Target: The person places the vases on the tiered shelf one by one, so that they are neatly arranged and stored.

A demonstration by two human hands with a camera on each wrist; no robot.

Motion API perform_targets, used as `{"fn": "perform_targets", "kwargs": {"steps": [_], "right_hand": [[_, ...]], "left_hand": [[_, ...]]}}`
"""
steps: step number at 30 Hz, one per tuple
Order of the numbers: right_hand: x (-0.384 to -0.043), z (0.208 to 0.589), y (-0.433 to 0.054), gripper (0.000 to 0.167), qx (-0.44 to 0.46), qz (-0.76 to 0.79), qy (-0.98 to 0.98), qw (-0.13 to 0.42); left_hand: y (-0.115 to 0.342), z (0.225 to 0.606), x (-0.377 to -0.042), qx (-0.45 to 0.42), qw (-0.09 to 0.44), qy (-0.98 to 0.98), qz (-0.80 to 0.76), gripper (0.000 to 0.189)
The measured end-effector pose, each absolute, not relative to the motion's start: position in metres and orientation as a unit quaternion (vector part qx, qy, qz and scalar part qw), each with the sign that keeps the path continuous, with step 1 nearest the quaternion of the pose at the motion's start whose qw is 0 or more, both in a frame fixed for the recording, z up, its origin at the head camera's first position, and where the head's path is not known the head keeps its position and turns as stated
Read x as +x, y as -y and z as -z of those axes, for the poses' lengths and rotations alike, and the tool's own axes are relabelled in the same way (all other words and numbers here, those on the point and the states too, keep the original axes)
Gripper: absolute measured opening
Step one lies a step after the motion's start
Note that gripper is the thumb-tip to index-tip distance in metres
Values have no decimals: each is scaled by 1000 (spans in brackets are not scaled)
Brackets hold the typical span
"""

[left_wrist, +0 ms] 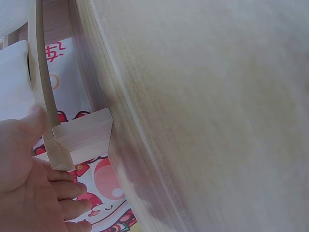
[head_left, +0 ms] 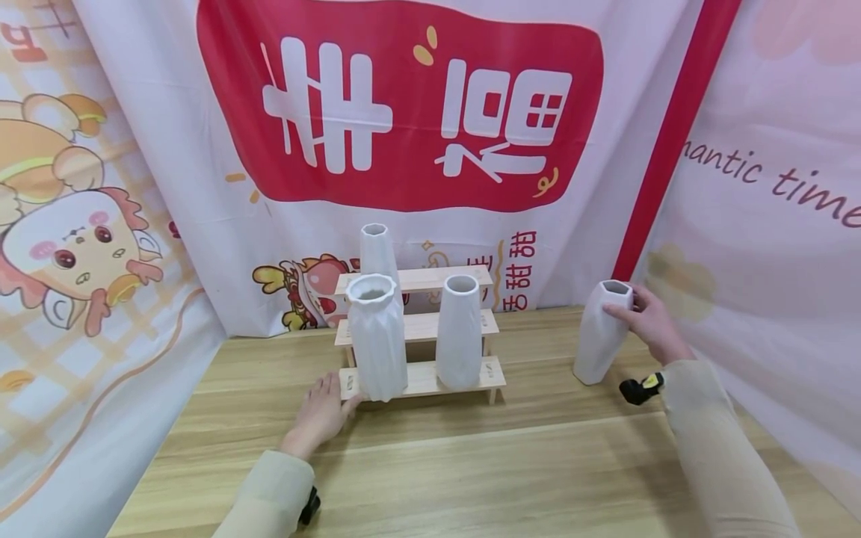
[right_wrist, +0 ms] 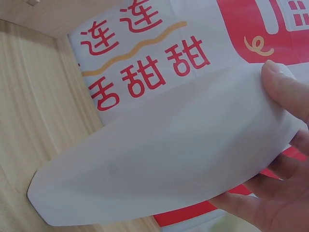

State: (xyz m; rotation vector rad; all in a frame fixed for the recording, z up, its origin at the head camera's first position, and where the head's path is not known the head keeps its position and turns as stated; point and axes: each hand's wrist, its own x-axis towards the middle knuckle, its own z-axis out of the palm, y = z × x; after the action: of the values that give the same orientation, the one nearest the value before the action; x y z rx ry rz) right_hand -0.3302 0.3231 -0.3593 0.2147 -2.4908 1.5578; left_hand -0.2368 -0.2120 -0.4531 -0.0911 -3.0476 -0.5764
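My right hand (head_left: 655, 325) grips a white faceted vase (head_left: 602, 336) near its rim, thumb on the near side. The vase leans slightly, its base at the table to the right of a three-tier wooden stand (head_left: 424, 377). In the right wrist view the fingers go round the upper end of the vase (right_wrist: 159, 154). My left hand (head_left: 323, 411) holds the left end of the stand's lowest board; in the left wrist view the thumb and fingers lie on either side of the board end (left_wrist: 60, 157). A pleated white vase (head_left: 378, 344) stands close beside that hand.
A smooth white vase (head_left: 460, 336) stands on the right of the lowest board. Behind the pleated vase rises a narrow-necked white vase (head_left: 379, 250). Printed cloth (head_left: 417, 104) hangs behind and on both sides of the wooden table (head_left: 471, 478).
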Motion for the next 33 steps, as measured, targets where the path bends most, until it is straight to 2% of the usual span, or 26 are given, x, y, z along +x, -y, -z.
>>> {"fn": "perform_targets", "kwargs": {"steps": [23,33], "right_hand": [[-329,325,-306,64,87,-501,852,122],[-329,302,-290,72,75,-500,857,95]], "left_hand": [[212,453,-236,-27,16,983,183,75],[211,451,-234,-29,19,983,183,73]]}}
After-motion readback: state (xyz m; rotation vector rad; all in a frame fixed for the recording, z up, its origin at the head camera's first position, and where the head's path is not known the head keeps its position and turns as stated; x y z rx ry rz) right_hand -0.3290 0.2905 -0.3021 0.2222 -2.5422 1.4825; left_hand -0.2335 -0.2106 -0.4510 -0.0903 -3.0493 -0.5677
